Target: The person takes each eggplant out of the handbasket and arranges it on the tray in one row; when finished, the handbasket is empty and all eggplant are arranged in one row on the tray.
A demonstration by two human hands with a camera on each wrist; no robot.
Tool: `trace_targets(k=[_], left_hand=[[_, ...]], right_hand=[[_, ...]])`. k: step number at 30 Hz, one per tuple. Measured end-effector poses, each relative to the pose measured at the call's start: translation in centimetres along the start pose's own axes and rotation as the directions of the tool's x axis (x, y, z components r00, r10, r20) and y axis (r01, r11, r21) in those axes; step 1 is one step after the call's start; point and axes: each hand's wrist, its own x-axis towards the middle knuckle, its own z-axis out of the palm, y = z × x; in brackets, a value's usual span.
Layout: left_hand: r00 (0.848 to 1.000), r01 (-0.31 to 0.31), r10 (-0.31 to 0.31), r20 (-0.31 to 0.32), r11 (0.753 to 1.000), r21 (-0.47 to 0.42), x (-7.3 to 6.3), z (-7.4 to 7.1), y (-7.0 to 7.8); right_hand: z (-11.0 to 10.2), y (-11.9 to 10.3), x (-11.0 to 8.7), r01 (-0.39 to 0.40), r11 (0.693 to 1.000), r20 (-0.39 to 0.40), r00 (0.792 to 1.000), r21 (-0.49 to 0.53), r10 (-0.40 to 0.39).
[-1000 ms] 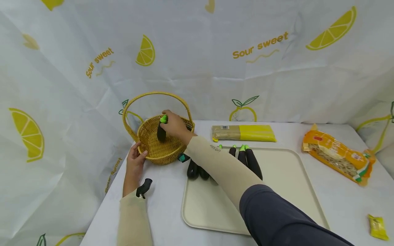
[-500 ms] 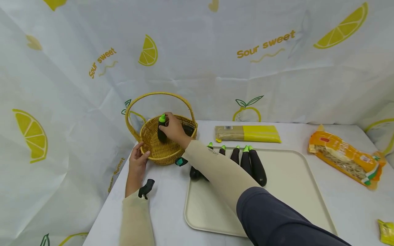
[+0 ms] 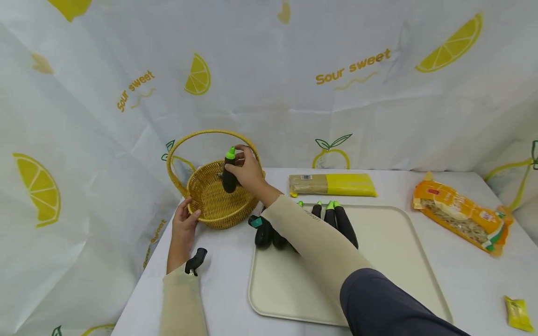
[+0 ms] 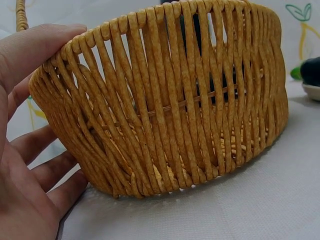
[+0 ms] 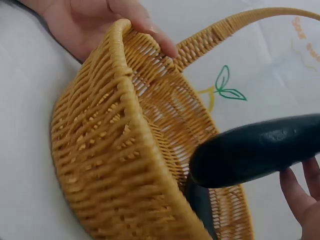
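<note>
My left hand (image 3: pixel 183 228) holds the near-left rim of a wicker basket (image 3: pixel 224 218), thumb over the rim and fingers against its outer wall, as the left wrist view shows. Over the basket, my right hand (image 3: pixel 249 172) pinches an eggplant (image 3: pixel 229 175) near its bright green stem end. The eggplant hangs steeply with its round end down; in the right wrist view that end (image 5: pixel 225 160) is above the rim. A second dark eggplant (image 5: pixel 200 202) lies inside the basket, partly hidden by the wall.
A beige tray (image 3: pixel 290 294) bears several eggplants (image 3: pixel 345 226), some hidden under my right sleeve. Behind it lies a yellow noodle pack (image 3: pixel 350 184). To the right are an orange bag (image 3: pixel 460 212) and a small yellow packet (image 3: pixel 518 312). The basket's tall handle (image 3: pixel 210 132) arches above it.
The right hand has raised the eggplant and shifted it slightly right, from down inside the basket to higher over it. The left hand stays on the rim. The head view has shifted slightly.
</note>
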Motion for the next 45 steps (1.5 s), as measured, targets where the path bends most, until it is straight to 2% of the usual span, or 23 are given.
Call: trace_targets(k=[7,13,16,19,23,26,34,42,45], left_hand=[[1.0,-0.004,0.004,-0.009,1.0,0.001,-0.5,-0.7,-0.5],[1.0,0.009,-0.009,-0.004,1.0,-0.01,-0.7,-0.7,-0.6],[1.0,0.015,-0.015,-0.011,1.0,-0.019,-0.8,-0.6,-0.6],[1.0,0.023,-0.023,-0.015,1.0,-0.015,-1.0,-0.5,-0.6],[1.0,0.018,-0.019,-0.014,1.0,-0.014,-1.0,-0.7,-0.4],[1.0,0.01,-0.01,-0.004,1.0,-0.023,-0.8,-0.9,-0.4],[1.0,0.021,-0.021,0.009,1.0,-0.009,-0.6,-0.5,-0.4],[1.0,0.001,-0.001,0.008,1.0,-0.027,-0.4,0.0,0.0],[1.0,0.012,-0.012,0.001,0.999,-0.032,-0.4,0.1,0.1]], right_hand=[[-3.0,-0.3,-2.7,0.03,0.997,0.106,0.994,0.07,-0.038],[-7.6,-0.1,-4.5,0.061,0.985,0.104,0.992,0.158,-0.078],[-10.3,0.1,-5.6,0.062,0.988,0.089,0.993,0.143,-0.076],[-12.6,-0.7,-7.4,0.05,0.996,0.075,0.996,0.071,-0.056],[-15.1,-1.9,-9.7,0.025,0.999,0.037,0.999,-0.028,-0.024],[-16.8,-1.5,-11.0,0.006,0.997,-0.007,1.0,-0.073,-0.007],[-21.5,4.2,-14.0,-0.076,0.99,-0.134,0.989,-0.116,0.06],[-24.8,5.7,-17.1,-0.137,0.977,-0.24,0.966,-0.166,0.095],[-25.6,6.2,-17.9,-0.179,0.966,-0.269,0.955,-0.184,0.126]])
